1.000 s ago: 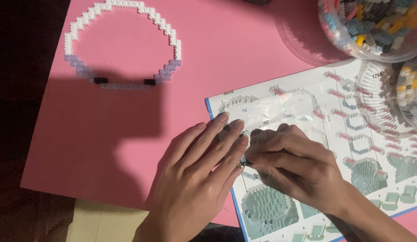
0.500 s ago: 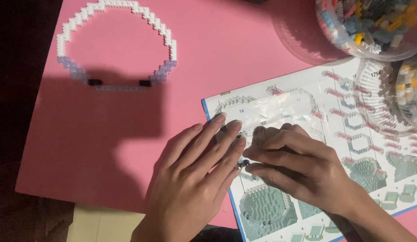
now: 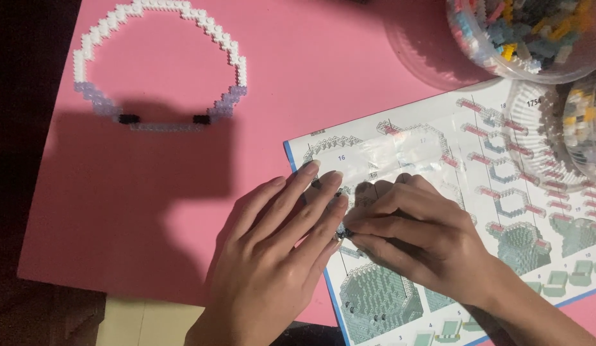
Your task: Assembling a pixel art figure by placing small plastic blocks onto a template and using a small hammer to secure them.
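Note:
Both hands rest on a glossy instruction sheet (image 3: 477,173) printed with building-block diagrams. My left hand (image 3: 275,250) lies flat with its fingers stretched over the sheet's left edge. My right hand (image 3: 420,237) has its fingers curled, and its fingertips meet the left fingertips around a tiny dark brick piece (image 3: 341,234), mostly hidden. A ring of small white and lilac bricks with two black bricks (image 3: 158,70) lies on the pink mat (image 3: 298,77) at the upper left, apart from both hands.
A clear round tub of mixed coloured small bricks (image 3: 529,32) stands at the top right. A second clear container (image 3: 583,125) sits at the right edge on the sheet. Dark floor borders the mat on the left.
The view has shifted slightly, so the brick ring sits a little further left. Both hands stay pressed together at the same spot on the sheet.

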